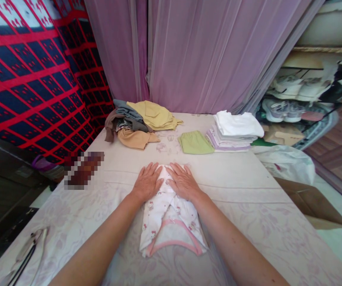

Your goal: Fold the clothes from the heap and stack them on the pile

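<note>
A white garment (171, 210) with a small printed pattern and pink trim lies folded on the pale floral cover (242, 226), in the near middle, straight before the person; its long axis runs from near to far, away from the body, with hardly any slant; the wide neckline, edged in pink, points back toward the person, while the narrower end points toward the curtain (195, 55); the near end is the broader one.

The left hand (147, 182) lies palm down at the left of that far end, flat and open, fingers lightly spread and pointing away; the right hand (185, 182) mirrors it on the right side, likewise flattened, its thumb near the other thumb; both touch the cloth from above, and neither has its fingers closed round anything.

Beyond the hands and to the right, a folded green garment (196, 142) lies beside a stack of folded clothes (238, 129) with white on top; to the left, a yellow garment (153, 114) and an orange garment (137, 139) lie loosely with a heap of grey and brown clothes (126, 119); past the cover's right edge stand grey shoes (282, 110) and an open cardboard box (310, 202).
</note>
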{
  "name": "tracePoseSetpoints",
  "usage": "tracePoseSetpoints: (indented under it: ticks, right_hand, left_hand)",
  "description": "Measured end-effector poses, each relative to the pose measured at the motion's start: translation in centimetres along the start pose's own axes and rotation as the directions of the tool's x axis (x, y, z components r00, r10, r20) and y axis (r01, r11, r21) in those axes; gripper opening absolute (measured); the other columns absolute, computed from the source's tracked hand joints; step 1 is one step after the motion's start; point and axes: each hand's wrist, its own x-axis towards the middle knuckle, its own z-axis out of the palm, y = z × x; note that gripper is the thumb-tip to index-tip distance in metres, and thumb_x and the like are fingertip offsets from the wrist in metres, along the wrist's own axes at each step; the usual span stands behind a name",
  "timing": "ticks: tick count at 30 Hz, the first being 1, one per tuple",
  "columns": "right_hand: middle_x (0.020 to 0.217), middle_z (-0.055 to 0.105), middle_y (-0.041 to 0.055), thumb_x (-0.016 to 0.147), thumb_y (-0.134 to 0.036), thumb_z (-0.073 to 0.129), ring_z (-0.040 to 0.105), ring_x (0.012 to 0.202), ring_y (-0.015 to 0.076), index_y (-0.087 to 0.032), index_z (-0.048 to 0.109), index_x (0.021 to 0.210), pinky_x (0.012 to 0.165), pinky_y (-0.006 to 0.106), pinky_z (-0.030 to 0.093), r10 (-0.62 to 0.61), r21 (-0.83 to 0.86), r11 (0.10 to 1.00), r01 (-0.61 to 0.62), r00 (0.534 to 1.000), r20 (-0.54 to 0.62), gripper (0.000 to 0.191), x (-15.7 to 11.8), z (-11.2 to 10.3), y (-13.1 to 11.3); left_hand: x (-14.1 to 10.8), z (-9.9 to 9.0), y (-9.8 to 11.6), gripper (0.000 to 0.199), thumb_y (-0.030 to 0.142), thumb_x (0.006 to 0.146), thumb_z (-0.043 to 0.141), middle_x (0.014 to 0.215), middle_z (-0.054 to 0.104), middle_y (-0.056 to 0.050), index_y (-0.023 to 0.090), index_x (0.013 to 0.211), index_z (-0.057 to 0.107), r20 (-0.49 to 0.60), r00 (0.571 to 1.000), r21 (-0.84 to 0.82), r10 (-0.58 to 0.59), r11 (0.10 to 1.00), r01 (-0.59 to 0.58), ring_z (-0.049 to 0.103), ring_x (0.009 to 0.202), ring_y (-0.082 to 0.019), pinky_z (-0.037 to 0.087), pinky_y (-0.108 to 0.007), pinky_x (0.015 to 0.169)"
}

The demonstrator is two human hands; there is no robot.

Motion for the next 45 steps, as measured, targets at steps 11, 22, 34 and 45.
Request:
tracePoseSetpoints:
  ticks: [11, 22, 34, 45]
  right_hand:
    - [0.110, 0.066, 0.0017, 0.083, -0.020, 0.058, 0.052, 0.107, 0.0195, -0.026, 0.070, 0.085, 0.096, 0.039, 0.034, -0.147, 0.140, 0.968, 0.207, 0.925, -0.350, 0.013, -2.7, -1.3, -3.0]
    - [0.123, 0.059, 0.0063, 0.082, -0.020, 0.061, 0.045, 0.115, 0.0243, -0.025, 0.070, 0.088, 0.094, 0.042, 0.033, -0.283, -0.101, 0.959, 0.265, 0.889, -0.360, 0.011, -2.4, -0.6, -6.0]
    - [0.123, 0.061, 0.0043, 0.085, -0.021, 0.058, 0.047, 0.114, 0.0226, -0.025, 0.069, 0.090, 0.093, 0.039, 0.034, -0.377, -0.224, 0.926, 0.304, 0.760, -0.530, 0.013, -2.2, 0.0, -5.3]
    - [0.132, 0.056, 0.0056, 0.086, -0.018, 0.053, 0.044, 0.122, 0.0223, -0.024, 0.070, 0.086, 0.099, 0.041, 0.033, -0.323, -0.115, 0.945, 0.307, 0.808, -0.493, 0.018, -2.8, -0.3, -5.3]
  left_hand:
    - [-4.2, -3.8, -2.0, 0.023, 0.040, 0.077, 0.065, 0.131, 0.055, -0.009, 0.023, 0.093, 0.064, -0.116, 0.971, -0.202, 0.209, 0.952, -0.229, 0.046, 0.124, -0.026, 0.029, -0.045, 0.107]
    - [-2.5, -3.8, -1.5, 0.012, 0.023, 0.078, 0.051, 0.076, 0.065, 0.002, 0.019, 0.069, 0.059, -0.028, 0.998, -0.443, 0.062, 0.894, -0.067, 0.057, 0.075, -0.014, 0.043, -0.023, 0.072]
    - [-3.0, -4.7, -1.9, 0.016, 0.034, 0.076, 0.058, 0.085, 0.066, 0.000, 0.020, 0.083, 0.062, 0.042, 0.991, -0.447, 0.129, 0.889, -0.097, 0.057, 0.080, -0.016, 0.042, -0.024, 0.073]
    - [-3.6, -5.4, -1.2, 0.013, 0.026, 0.078, 0.054, 0.088, 0.068, -0.001, 0.023, 0.085, 0.064, 0.017, 0.999, -0.294, 0.043, 0.955, -0.036, 0.061, 0.087, -0.018, 0.045, -0.028, 0.082]
